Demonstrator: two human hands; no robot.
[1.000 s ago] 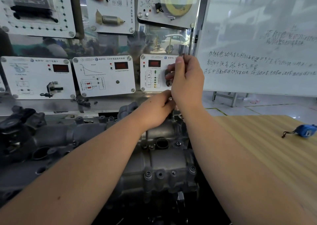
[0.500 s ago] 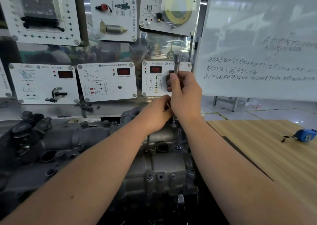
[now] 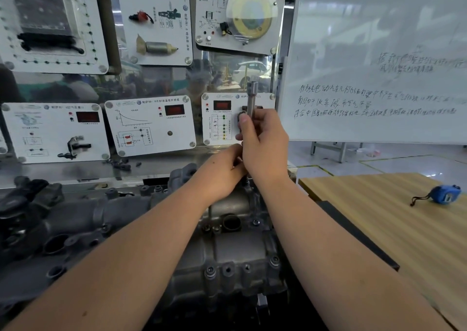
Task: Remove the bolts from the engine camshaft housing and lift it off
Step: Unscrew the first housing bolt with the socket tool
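The grey cast camshaft housing (image 3: 235, 252) lies across the bench below my arms, with bolt heads along its near flange (image 3: 210, 271). My right hand (image 3: 262, 148) grips an upright steel socket wrench (image 3: 251, 98) over the housing's far end; the tool's top sticks out above my fingers. My left hand (image 3: 222, 171) sits just below and left of it, fingers curled at the tool's lower shaft. The tool's tip and the bolt under it are hidden by both hands.
Training panels (image 3: 149, 123) stand behind the engine. A whiteboard (image 3: 379, 65) leans at the right. A wooden table (image 3: 394, 219) with a blue tape measure (image 3: 443, 194) is to the right. Dark engine parts (image 3: 30, 212) fill the left.
Both hands stay at the same spot on the housing's far end; more of the wrench now shows above my right hand. The camera has tilted slightly.
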